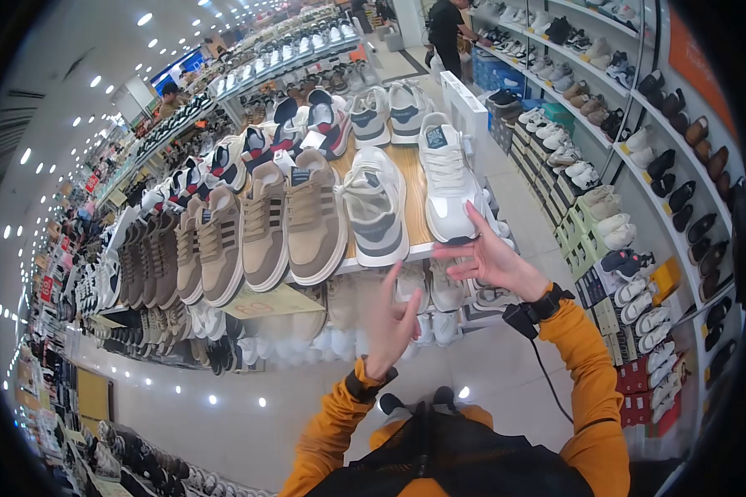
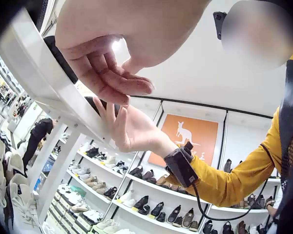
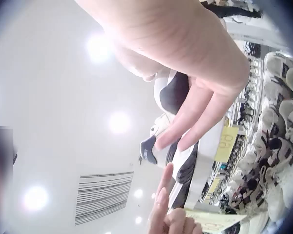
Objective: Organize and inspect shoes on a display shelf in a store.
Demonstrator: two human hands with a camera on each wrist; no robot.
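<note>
A white sneaker (image 1: 449, 186) with a grey-and-white toe facing me stands at the right end of the wooden-topped display. My right hand (image 1: 499, 263) is at its toe, thumb along the side and fingers spread straight near the front edge. To its left is a white and grey sneaker (image 1: 376, 207), turned with its heel towards me. My left hand (image 1: 392, 323) is just in front of that heel, index finger extended and other fingers loosely bent, holding nothing. In the left wrist view, the left hand (image 2: 122, 44) overlaps the right hand (image 2: 134, 129).
Beige and brown sneakers (image 1: 313, 219) line the display to the left, above a yellow price sign (image 1: 275, 302). More shoes sit on a lower level. Wall shelves (image 1: 680, 224) and stacked boxes (image 1: 584, 240) stand to the right. A person in black (image 1: 448, 33) is in the far aisle.
</note>
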